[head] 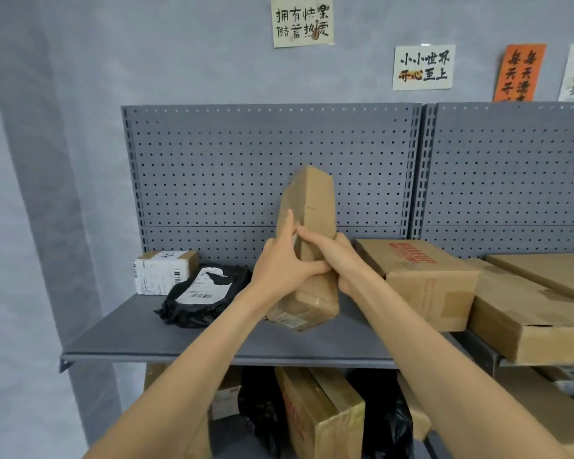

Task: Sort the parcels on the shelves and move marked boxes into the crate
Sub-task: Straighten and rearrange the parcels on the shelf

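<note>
Head view: I see my left hand (282, 266) and right hand (335, 256) both wrapped around a long brown cardboard parcel (312, 200), creased and taped, standing on end on the grey shelf (179, 339), top tilted slightly right.

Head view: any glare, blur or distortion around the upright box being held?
Head view: soft even light, no glare on the tall brown cardboard box; uprights of the grey perforated metal back panel lean outward, wide-angle distortion; lower-tier cardboard boxes sit in shadow; label print slightly soft.
</note>
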Demonstrator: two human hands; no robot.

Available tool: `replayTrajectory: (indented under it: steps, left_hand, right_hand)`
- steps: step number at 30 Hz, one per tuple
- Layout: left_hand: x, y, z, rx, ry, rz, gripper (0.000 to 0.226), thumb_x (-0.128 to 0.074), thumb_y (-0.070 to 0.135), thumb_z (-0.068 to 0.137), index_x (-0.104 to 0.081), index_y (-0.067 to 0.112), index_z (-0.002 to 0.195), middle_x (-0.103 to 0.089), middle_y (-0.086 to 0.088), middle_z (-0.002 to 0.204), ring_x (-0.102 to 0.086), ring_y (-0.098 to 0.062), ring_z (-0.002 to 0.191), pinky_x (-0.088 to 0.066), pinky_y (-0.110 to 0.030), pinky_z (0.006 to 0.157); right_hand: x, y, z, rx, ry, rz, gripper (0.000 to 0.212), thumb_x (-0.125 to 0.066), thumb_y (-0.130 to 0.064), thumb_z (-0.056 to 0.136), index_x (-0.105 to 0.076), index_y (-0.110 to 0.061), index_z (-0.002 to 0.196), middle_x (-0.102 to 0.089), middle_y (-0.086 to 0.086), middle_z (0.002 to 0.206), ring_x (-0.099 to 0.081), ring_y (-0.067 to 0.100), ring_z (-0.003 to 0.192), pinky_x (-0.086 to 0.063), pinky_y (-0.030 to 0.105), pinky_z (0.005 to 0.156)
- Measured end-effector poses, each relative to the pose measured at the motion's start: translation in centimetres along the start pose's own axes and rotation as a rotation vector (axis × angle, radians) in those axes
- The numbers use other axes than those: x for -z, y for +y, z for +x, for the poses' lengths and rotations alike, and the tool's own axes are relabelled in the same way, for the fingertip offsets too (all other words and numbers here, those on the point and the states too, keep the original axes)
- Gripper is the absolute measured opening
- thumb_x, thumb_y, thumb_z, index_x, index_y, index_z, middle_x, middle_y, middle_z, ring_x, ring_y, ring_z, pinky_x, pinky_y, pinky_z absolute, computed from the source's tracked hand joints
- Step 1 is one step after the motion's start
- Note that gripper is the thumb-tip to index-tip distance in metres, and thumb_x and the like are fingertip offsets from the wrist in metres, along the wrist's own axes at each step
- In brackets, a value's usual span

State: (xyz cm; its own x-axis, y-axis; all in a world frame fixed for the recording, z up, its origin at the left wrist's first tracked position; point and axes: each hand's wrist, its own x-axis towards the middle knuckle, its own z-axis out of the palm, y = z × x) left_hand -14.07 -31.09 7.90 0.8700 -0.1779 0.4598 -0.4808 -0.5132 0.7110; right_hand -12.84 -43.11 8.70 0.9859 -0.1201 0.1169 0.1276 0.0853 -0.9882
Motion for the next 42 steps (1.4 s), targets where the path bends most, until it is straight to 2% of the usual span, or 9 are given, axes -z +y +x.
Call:
replayTrajectory:
  steps: [5, 9, 13, 16, 20, 23, 26, 32, 42]
  left_hand:
    - [3.1, -1.3, 0.4, 0.033, -0.096, -0.358, 0.095, -0.076, 0.035, 0.079, -0.016, 0.032, 0.152, -0.047, 0.027, 0.137, -0.054, 0.011, 0.109, -0.043, -0.006, 0.075]
    - [5.5, -3.3, 0.0, 0.227, 0.04, -0.483, 0.083, -0.072, 0.046, 0.078, -0.027, 0.04, 0.148, -0.034, 0.009, 0.153, -0.039, -0.012, 0.134, -0.04, -0.032, 0.092]
    - [4.8, -5.2, -1.0, 0.326, -0.241, -0.762, 0.063, -0.071, 0.049, 0.075, -0.05, 0.037, 0.133, -0.065, 0.001, 0.126, -0.063, -0.023, 0.113, -0.056, -0.042, 0.077]
    - [4.4, -5.9, -0.6, 0.33, -0.148, -0.825, 0.042, -0.068, 0.033, 0.083, -0.059, 0.026, 0.123, -0.07, -0.004, 0.116, -0.067, -0.025, 0.105, -0.052, -0.047, 0.092]
    - [4.7, -6.8, -0.3, 0.362, -0.062, -0.696, 0.03, -0.064, 0.03, 0.088, -0.061, 0.028, 0.118, -0.075, 0.0, 0.104, -0.071, -0.021, 0.095, -0.057, -0.043, 0.081]
    - [4.8, -7.5, -0.5, 0.427, -0.066, -0.56, 0.028, -0.063, 0.036, 0.087, -0.063, 0.029, 0.114, -0.076, 0.005, 0.096, -0.073, -0.015, 0.086, -0.055, -0.032, 0.064]
    - [5.0, -8.3, -1.1, 0.494, -0.078, -0.436, 0.027, -0.062, 0.038, 0.087, -0.067, 0.024, 0.11, -0.077, 0.007, 0.088, -0.072, -0.011, 0.078, -0.051, -0.025, 0.057]
    - [4.7, -10.2, -1.2, 0.481, -0.005, -0.289, 0.047, -0.067, 0.02, 0.085, -0.052, 0.028, 0.129, -0.067, -0.001, 0.102, -0.068, -0.019, 0.09, -0.057, -0.036, 0.075]
    - [3.6, -11.5, -0.2, 0.414, -0.037, 0.19, 0.054, -0.06, 0.025, 0.088, -0.047, 0.018, 0.14, -0.058, -0.003, 0.132, -0.06, -0.022, 0.11, -0.048, -0.035, 0.093]
  right_hand:
    - [1.0, 1.2, 0.3, -0.045, -0.045, 0.113, 0.071, -0.079, -0.047, 0.066, -0.054, -0.018, 0.126, -0.071, 0.006, 0.108, -0.07, 0.025, 0.093, -0.059, 0.042, 0.077]
    - [2.2, 0.7, 0.4, -0.016, -0.187, 0.282, 0.06, -0.066, -0.054, 0.074, -0.063, -0.021, 0.124, -0.072, 0.005, 0.112, -0.069, 0.026, 0.102, -0.056, 0.042, 0.084]
    - [1.9, 1.1, 0.3, -0.008, -0.348, 0.31, 0.05, -0.059, -0.056, 0.082, -0.066, -0.024, 0.12, -0.071, 0.005, 0.117, -0.068, 0.023, 0.106, -0.056, 0.038, 0.08]
    - [1.2, 1.6, 0.5, -0.015, -0.342, 0.25, 0.056, -0.06, -0.056, 0.081, -0.059, -0.024, 0.128, -0.069, 0.003, 0.121, -0.067, 0.022, 0.109, -0.053, 0.04, 0.087]
    - [0.8, 2.2, 0.9, 0.006, -0.106, 0.033, 0.076, -0.066, -0.05, 0.08, -0.029, -0.031, 0.144, -0.06, -0.002, 0.124, -0.06, 0.018, 0.11, -0.051, 0.035, 0.081]
    - [0.0, 3.2, 1.0, -0.033, -0.072, -0.155, 0.054, -0.064, -0.038, 0.086, -0.045, -0.022, 0.134, -0.066, -0.007, 0.106, -0.065, 0.01, 0.09, -0.051, 0.025, 0.057]
    - [-1.1, 5.0, 1.3, -0.097, -0.022, -0.209, 0.04, -0.062, -0.035, 0.087, -0.057, -0.019, 0.124, -0.071, -0.002, 0.102, -0.068, 0.016, 0.091, -0.055, 0.032, 0.067]
    - [-2.7, 7.9, 1.3, -0.146, 0.022, -0.327, 0.023, -0.059, -0.038, 0.088, -0.066, -0.02, 0.101, -0.066, -0.008, 0.084, -0.06, 0.005, 0.07, -0.038, 0.011, 0.035]
    - [-3.7, 10.1, 3.0, -0.095, 0.071, -0.585, 0.033, -0.052, -0.038, 0.091, -0.071, -0.011, 0.095, -0.071, 0.002, 0.097, -0.067, 0.02, 0.089, -0.056, 0.038, 0.084]
